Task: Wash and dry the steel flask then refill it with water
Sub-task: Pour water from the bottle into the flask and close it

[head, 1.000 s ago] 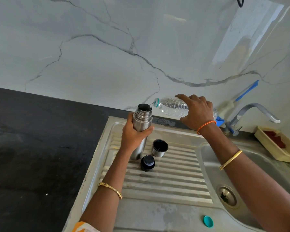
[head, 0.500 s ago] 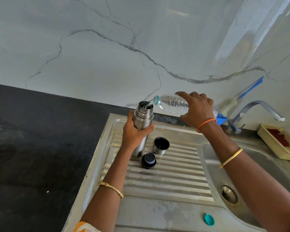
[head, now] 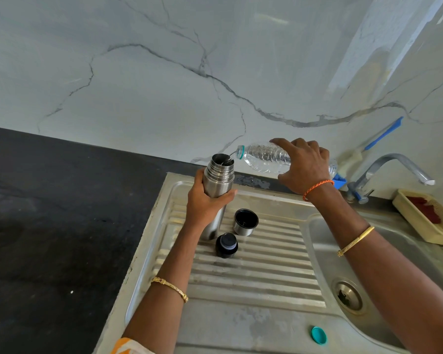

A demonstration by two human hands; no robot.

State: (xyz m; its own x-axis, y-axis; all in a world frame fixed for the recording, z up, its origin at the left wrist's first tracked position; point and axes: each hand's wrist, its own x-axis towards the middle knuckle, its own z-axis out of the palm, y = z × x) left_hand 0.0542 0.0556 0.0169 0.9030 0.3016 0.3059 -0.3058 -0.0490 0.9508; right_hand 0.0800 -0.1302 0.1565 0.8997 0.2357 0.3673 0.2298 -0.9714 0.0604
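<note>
The steel flask (head: 219, 175) stands upright and open on the ribbed drainboard (head: 253, 272). My left hand (head: 206, 204) grips its body just below the threaded neck. My right hand (head: 304, 169) holds a clear plastic water bottle (head: 262, 158) almost level, its mouth just right of the flask's opening. A thin stream of water runs from the bottle into the flask. The flask's steel cup lid (head: 245, 222) and black stopper (head: 226, 245) sit on the drainboard beside the flask's base.
A teal bottle cap (head: 319, 335) lies near the front of the drainboard. The sink basin with its drain (head: 348, 296) is to the right, below the tap (head: 391, 167). A cream tray (head: 425, 226) sits at the far right. Black countertop (head: 49, 226) spreads left.
The hands, flask and bottle hold about the same positions while water keeps pouring. The bottle's base has risen slightly, so it lies closer to level.
</note>
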